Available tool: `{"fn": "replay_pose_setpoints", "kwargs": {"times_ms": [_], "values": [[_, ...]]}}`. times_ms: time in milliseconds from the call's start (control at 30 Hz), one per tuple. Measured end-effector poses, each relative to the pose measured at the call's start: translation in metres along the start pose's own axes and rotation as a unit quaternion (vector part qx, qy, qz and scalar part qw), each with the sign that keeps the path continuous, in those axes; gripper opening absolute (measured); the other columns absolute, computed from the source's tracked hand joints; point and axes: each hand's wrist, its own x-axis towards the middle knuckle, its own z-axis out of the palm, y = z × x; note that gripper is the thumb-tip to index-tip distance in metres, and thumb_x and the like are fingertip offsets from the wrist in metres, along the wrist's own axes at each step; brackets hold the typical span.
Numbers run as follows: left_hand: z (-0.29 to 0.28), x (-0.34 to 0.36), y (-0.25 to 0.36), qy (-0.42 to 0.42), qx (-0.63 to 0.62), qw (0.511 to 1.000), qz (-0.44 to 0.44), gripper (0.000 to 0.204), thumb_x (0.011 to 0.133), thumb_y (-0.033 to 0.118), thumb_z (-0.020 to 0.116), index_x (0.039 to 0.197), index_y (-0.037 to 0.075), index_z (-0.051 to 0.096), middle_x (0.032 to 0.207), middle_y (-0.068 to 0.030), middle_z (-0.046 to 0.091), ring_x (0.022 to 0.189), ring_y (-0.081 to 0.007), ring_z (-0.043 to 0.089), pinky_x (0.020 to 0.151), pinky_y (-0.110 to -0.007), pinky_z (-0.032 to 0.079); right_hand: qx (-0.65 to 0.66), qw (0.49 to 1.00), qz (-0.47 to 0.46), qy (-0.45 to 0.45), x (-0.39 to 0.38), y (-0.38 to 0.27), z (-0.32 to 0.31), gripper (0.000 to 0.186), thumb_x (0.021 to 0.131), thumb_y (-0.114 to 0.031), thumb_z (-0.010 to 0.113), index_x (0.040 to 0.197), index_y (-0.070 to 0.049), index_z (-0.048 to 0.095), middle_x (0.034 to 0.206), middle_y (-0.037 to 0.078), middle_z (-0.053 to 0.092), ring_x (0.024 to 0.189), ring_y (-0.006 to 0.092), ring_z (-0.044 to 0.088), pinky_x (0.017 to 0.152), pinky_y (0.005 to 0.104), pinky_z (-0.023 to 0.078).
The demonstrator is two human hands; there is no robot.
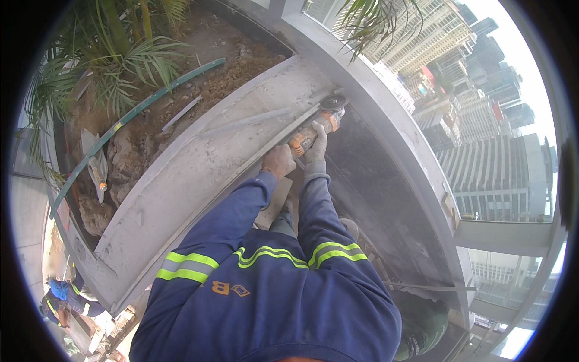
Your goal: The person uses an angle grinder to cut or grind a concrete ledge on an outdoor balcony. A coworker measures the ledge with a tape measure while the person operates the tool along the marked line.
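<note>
Both my arms reach forward to an orange and grey angle grinder [300, 142]. My right hand [317, 143], pale with dust or a glove, is wrapped round its body behind the head. My left hand [278, 161] is closed at the tool's rear end; its fingertips are partly hidden. The dark round disc [332, 102] sits at the far end of a concrete ledge [199, 157], beside a thin raised edge strip. Whether the disc touches that strip, I cannot tell.
Left of the ledge lies a planter with soil [229, 75], palms [120, 48] and a green pipe [139, 108]. A trowel-like tool [96, 166] rests there. At right, a curved grey frame [410, 145] borders tall buildings. Another person [69, 298] is lower left; a dark green-clad shape [425, 323] is lower right.
</note>
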Motion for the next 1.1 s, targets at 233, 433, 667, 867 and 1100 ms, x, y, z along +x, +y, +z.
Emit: {"fn": "replay_pose_setpoints", "kwargs": {"times_ms": [233, 433, 667, 867, 1100], "values": [[0.0062, 0.0037, -0.0039, 0.035, -0.018, 0.999, 0.020, 0.028, 0.072, 0.012, 0.067, 0.095, -0.004, 0.071, 0.095, -0.0300, 0.070, 0.095, -0.0435, 0.070, 0.086, -0.050, 0.056, -0.011, 1.000, -0.008, -0.015, -0.0013, -0.0029, 0.0041, 0.033, 0.083, -0.019, 0.071, 0.107, -0.001, 0.058, 0.089, 0.012, 0.064, 0.076, 0.0262, 0.066, 0.068, 0.0396, 0.058], [0.0059, 0.0050, -0.0011, 0.023, -0.004, 0.999, 0.025, 0.026, 0.071, 0.013, 0.068, 0.092, -0.003, 0.072, 0.092, -0.0292, 0.071, 0.092, -0.0433, 0.070, 0.084, -0.050, 0.056, -0.011, 1.000, 0.002, 0.006, 0.0036, -0.0031, -0.0007, 0.033, 0.083, -0.020, 0.071, 0.107, -0.001, 0.058, 0.088, 0.013, 0.063, 0.074, 0.0259, 0.066, 0.067, 0.0391, 0.058], [0.0078, 0.0040, -0.0002, 0.050, 0.017, 0.998, 0.027, 0.021, 0.073, 0.011, 0.069, 0.090, 0.000, 0.075, 0.092, -0.0261, 0.073, 0.092, -0.0398, 0.072, 0.083, -0.046, 0.058, -0.013, 1.000, -0.010, -0.012, 0.0005, -0.0037, 0.0008, 0.033, 0.083, -0.020, 0.071, 0.106, 0.000, 0.058, 0.089, 0.013, 0.063, 0.076, 0.0264, 0.066, 0.067, 0.0398, 0.058], [0.0089, 0.0062, -0.0050, 0.027, 0.018, 0.999, 0.027, 0.023, 0.073, 0.011, 0.068, 0.091, -0.001, 0.074, 0.091, -0.0281, 0.072, 0.091, -0.0414, 0.072, 0.083, -0.047, 0.058, -0.019, 1.000, -0.005, -0.001, 0.0002, -0.0014, -0.0005, 0.034, 0.083, -0.020, 0.070, 0.107, 0.000, 0.057, 0.089, 0.013, 0.063, 0.077, 0.0268, 0.066, 0.067, 0.0406, 0.058], [0.0092, 0.0037, -0.0057, 0.034, 0.023, 0.999, 0.020, 0.023, 0.073, 0.011, 0.069, 0.092, -0.001, 0.075, 0.093, -0.0271, 0.072, 0.093, -0.0410, 0.072, 0.084, -0.046, 0.058, -0.017, 1.000, -0.010, -0.002, -0.0021, 0.0002, 0.0017, 0.037, 0.083, -0.020, 0.071, 0.110, 0.001, 0.057, 0.089, 0.014, 0.063, 0.076, 0.0269, 0.066, 0.068, 0.0400, 0.058]]}}
